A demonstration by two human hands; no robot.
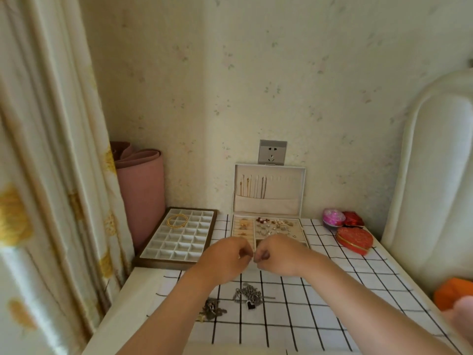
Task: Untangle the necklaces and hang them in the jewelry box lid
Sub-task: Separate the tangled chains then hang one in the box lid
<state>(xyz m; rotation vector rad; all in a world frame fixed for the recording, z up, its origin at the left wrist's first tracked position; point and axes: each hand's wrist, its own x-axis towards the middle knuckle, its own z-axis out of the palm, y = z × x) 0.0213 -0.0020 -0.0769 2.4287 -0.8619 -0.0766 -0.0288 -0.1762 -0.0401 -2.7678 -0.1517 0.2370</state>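
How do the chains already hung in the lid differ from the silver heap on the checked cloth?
The hung chains drop straight and side by side, reaching the lid's pocket; the silver heap lies bunched and tangled on the cloth. The hung chains look mostly gold, the silver heap grey with a black pendant. Both are thin chains.

One head-worn wide-angle view, facing forward and down across the desk [332,290] toward the wall [256,85]. Close range: left hand [225,257] and right hand [279,254] meet mid-frame, forearms entering from the bottom edge. Jewelry box [266,204] sits farther back; curtain [46,149] fills the left edge.
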